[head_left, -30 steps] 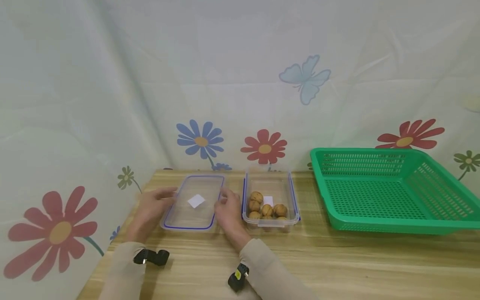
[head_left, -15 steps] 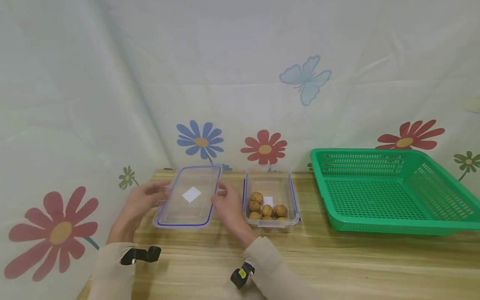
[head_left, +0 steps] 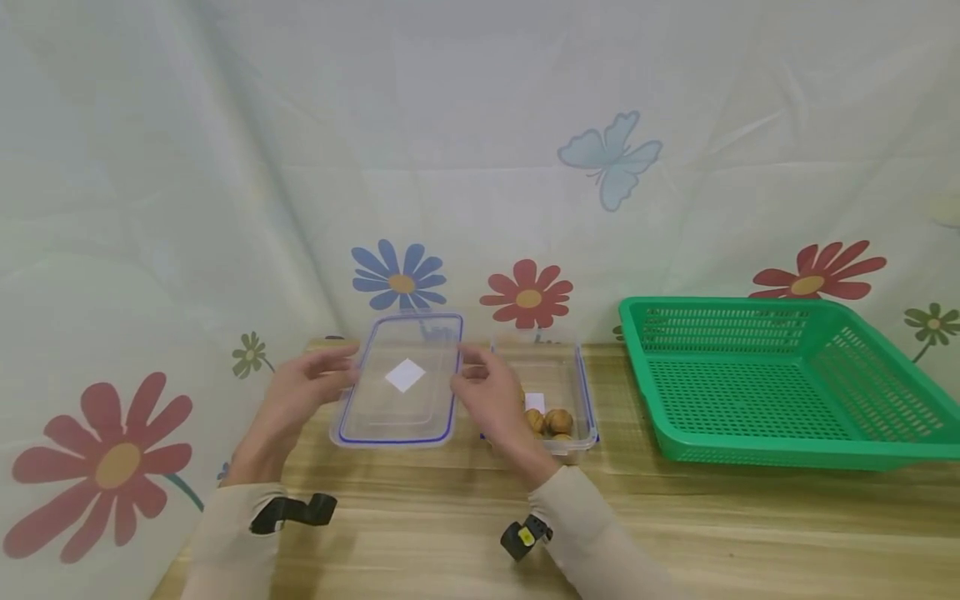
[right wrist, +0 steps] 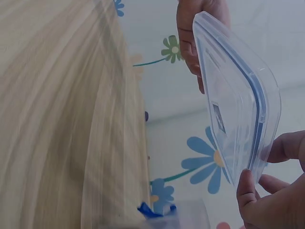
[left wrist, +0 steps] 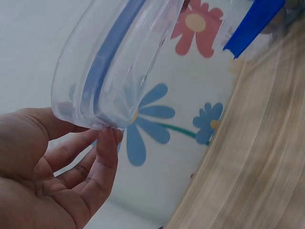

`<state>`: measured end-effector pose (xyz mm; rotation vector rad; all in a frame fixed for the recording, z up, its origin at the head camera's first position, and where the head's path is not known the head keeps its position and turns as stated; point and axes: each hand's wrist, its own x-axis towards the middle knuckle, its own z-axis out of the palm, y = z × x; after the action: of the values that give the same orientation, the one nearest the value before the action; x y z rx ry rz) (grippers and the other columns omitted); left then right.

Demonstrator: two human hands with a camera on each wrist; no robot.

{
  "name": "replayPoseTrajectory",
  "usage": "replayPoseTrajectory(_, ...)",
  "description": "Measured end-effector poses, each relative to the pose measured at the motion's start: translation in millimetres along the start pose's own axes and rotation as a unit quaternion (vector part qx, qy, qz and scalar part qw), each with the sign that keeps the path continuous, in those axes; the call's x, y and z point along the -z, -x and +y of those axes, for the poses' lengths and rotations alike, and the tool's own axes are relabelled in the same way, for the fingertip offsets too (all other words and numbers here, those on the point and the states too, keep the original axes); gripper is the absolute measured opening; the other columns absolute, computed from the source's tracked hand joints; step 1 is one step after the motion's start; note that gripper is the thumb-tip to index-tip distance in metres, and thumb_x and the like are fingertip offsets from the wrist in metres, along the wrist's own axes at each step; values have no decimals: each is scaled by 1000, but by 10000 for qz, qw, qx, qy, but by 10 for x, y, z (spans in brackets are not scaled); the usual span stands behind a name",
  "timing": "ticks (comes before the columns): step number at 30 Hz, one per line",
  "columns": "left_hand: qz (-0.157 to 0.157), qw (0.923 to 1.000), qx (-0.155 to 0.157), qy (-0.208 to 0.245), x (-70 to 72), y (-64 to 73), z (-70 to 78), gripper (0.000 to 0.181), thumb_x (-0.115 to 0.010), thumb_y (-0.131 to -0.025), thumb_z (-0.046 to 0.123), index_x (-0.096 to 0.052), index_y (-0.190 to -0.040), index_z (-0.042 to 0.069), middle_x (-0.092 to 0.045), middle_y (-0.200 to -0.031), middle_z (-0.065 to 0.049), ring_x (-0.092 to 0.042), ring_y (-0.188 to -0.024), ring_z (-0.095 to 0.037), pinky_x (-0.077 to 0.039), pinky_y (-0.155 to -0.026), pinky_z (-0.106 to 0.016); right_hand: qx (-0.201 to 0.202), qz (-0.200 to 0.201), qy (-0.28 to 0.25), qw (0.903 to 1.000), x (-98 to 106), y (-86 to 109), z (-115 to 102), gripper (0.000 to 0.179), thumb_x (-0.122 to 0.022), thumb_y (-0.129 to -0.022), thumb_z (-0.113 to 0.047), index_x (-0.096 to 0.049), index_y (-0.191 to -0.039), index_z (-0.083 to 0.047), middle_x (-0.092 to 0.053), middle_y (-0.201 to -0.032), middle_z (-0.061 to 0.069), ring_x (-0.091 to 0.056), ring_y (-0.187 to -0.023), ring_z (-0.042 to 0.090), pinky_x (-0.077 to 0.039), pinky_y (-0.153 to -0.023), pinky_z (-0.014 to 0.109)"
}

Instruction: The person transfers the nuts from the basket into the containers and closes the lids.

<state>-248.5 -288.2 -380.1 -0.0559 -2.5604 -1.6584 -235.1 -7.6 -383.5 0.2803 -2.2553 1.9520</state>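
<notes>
A clear plastic lid (head_left: 397,412) with a blue seal line and a white square label is held up off the table, slightly tilted. My left hand (head_left: 300,396) pinches its left edge; in the left wrist view the fingers (left wrist: 106,148) and thumb sit on the lid's rim. On the opposite edge, my right hand (head_left: 491,396) pinches it between thumb and fingers, as the right wrist view shows. Beside the right hand stands a clear container (head_left: 588,400) with walnuts (head_left: 558,421) at its near end. My right hand and forearm cover the container's left side and some walnuts.
A green plastic basket (head_left: 750,447) with slotted walls stands on the right of the wooden table (head_left: 675,533). Behind the table hangs a pale curtain (head_left: 465,167) with printed flowers and a butterfly. A blue clip (left wrist: 252,28) projects from the container's side.
Both hands have raised the lid from the table. It first shifted slightly left, then moved right and farther up, towards the walnut container.
</notes>
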Motion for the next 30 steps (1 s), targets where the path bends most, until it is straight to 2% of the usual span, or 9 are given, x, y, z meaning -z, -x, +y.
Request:
replayPoseTrajectory(3,79,9999,-38,93,-119,-2,53,51,-72,-103,22,-60,-151,8,-67,-137,-20,-66,-120,-29,-61,-96,-32,-49,18,130,9999,123,8,-16,47,-67,-93,-4,-67,-140,-3,-68,-130,14,-68,-112,31,-62,-95,42)
replayPoseTrajectory(7,98,9991,-135,394,-293,-2,138,48,-71,-103,14,-61,-148,3,-67,-134,-24,-68,-113,-27,-62,-93,-30,-78,71,293,9995,285,11,-26,46,-67,-94,-3,-66,-140,-3,-68,-129,14,-67,-113,30,-61,-98,42)
replayPoseTrajectory(11,113,9976,-179,654,-447,-1,241,47,-71,-101,11,-61,-146,0,-66,-134,-26,-69,-111,-26,-62,-91,-28,1,112,388,9992,440,-6,6,46,-66,-93,-1,-66,-139,0,-69,-125,17,-68,-110,31,-63,-95,40)
replayPoseTrajectory(15,183,9972,-175,706,-610,-33,316,46,-72,-100,9,-63,-144,0,-67,-132,-25,-68,-113,-28,-63,-89,-29,64,123,419,9990,584,-32,41,46,-64,-93,2,-65,-139,3,-68,-121,21,-67,-108,32,-63,-89,36)
replayPoseTrajectory(21,312,9944,-178,992,-854,-79,410,43,-74,-97,4,-67,-139,-2,-70,-127,-26,-72,-106,-26,-64,-86,-29,58,152,591,9981,807,-44,72,45,-64,-96,0,-64,-141,4,-68,-123,23,-65,-112,35,-62,-94,40)
replayPoseTrajectory(27,244,9934,-250,1093,-1070,-117,473,42,-73,-96,2,-67,-137,-2,-70,-126,-24,-70,-109,-30,-64,-86,-31,7,415,594,9974,981,-58,109,41,-65,-96,3,-67,-136,6,-70,-119,25,-65,-107,34,-57,-83,19)
replayPoseTrajectory(30,199,9926,-267,1167,-1178,-123,482,42,-73,-95,1,-67,-137,-2,-70,-125,-24,-70,-109,-32,-65,-86,-34,-137,546,704,9959,1056,-48,111,40,-64,-97,3,-67,-136,6,-70,-118,24,-64,-105,33,-53,-77,14)
